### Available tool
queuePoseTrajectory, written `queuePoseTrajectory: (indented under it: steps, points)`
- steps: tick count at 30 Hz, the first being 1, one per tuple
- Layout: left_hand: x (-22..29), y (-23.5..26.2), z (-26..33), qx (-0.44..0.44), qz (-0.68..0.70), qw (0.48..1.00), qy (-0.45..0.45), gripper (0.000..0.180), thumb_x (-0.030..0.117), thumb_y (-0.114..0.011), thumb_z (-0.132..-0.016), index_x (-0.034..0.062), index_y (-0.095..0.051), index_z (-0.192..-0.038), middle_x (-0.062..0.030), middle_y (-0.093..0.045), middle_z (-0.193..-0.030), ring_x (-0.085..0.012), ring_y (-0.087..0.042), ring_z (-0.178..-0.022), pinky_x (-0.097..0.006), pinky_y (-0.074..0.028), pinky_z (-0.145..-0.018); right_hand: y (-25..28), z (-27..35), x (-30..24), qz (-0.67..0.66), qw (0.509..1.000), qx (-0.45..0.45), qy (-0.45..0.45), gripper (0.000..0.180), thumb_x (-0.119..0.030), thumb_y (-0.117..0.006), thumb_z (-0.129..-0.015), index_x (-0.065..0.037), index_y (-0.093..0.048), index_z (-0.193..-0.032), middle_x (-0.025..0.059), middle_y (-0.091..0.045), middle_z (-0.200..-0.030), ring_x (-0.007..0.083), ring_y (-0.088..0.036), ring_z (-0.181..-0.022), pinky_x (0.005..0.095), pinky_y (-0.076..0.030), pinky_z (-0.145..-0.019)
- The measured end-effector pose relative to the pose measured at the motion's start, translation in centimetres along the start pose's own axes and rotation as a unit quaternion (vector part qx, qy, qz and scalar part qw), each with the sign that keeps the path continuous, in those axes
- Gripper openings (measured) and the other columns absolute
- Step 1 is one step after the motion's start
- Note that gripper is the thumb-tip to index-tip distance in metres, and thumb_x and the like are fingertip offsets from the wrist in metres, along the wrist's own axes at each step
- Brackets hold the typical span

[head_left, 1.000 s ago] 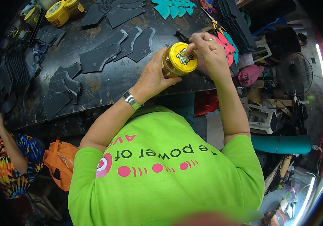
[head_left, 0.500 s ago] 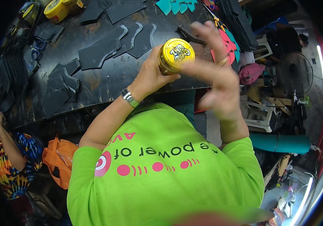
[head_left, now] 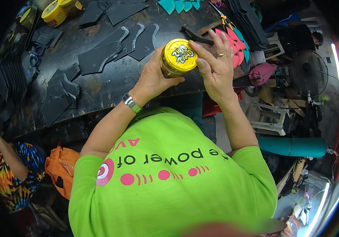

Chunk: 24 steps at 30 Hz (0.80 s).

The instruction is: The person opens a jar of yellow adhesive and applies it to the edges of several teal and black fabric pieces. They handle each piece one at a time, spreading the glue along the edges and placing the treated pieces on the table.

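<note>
My left hand [head_left: 147, 77] is wrapped round a jar with a round yellow lid [head_left: 180, 55], held over the near edge of the dark table. My right hand [head_left: 219, 75] is at the jar's right side, index fingertip and thumb at the lid's rim, the other fingers stretched out and apart. Beyond the jar lies a dark hammer [head_left: 198, 36]. Flat black pieces with pale curved edges [head_left: 143, 45] lie on the table to the left of the jar. Red cut pieces [head_left: 238, 53] are just past my right fingers.
Orange-handled scissors [head_left: 226, 20] lie at the far right and blue-handled scissors [head_left: 35, 59] at the left. Yellow tubs [head_left: 54, 14] stand at the far left, teal pieces [head_left: 179, 5] at the back. A person's arm [head_left: 11, 158] is at the left, near an orange bag [head_left: 60, 166].
My right hand, blurred by motion before with fingers spread, has come to the lid's rim with its fingertips. The jar stays in my left hand.
</note>
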State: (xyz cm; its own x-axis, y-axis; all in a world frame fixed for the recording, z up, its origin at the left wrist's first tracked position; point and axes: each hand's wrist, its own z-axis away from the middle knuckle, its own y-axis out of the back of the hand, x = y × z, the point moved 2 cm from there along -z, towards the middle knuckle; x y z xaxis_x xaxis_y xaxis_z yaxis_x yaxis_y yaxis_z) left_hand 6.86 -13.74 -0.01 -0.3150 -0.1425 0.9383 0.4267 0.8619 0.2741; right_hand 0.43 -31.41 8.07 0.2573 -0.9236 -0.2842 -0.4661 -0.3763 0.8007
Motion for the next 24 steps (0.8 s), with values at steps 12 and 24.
queuePoseTrajectory:
  steps: [12, 24]
  points:
    - [0.0, -0.1, 0.1, 0.029, 0.008, 0.999, -0.041, 0.083, 0.018, -0.095, -0.067, 0.0054, -0.047, -0.133, -0.0127, -0.068, -0.122, -0.0247, -0.068, -0.112, -0.037, -0.054, -0.097, 3.1, -0.1, -3.0, -0.015, 0.995, -0.057, 0.077, 0.034, -0.034, -0.075, -0.088, -0.011, -0.075, -0.113, 0.0112, -0.058, -0.139, 0.0363, -0.037, -0.143, 0.0534, -0.023, -0.118]
    - [0.2, 0.2, 0.2, 0.014, -0.019, 0.999, -0.028, 0.086, 0.024, -0.095, -0.068, 0.0061, -0.046, -0.136, -0.0139, -0.067, -0.121, -0.0272, -0.067, -0.114, -0.038, -0.054, -0.097, 0.6, -4.4, -1.7, 0.073, 0.992, 0.012, 0.100, 0.029, -0.041, -0.067, -0.093, -0.015, -0.078, -0.094, 0.0059, -0.065, -0.125, 0.0326, -0.043, -0.135, 0.0648, -0.021, -0.112]
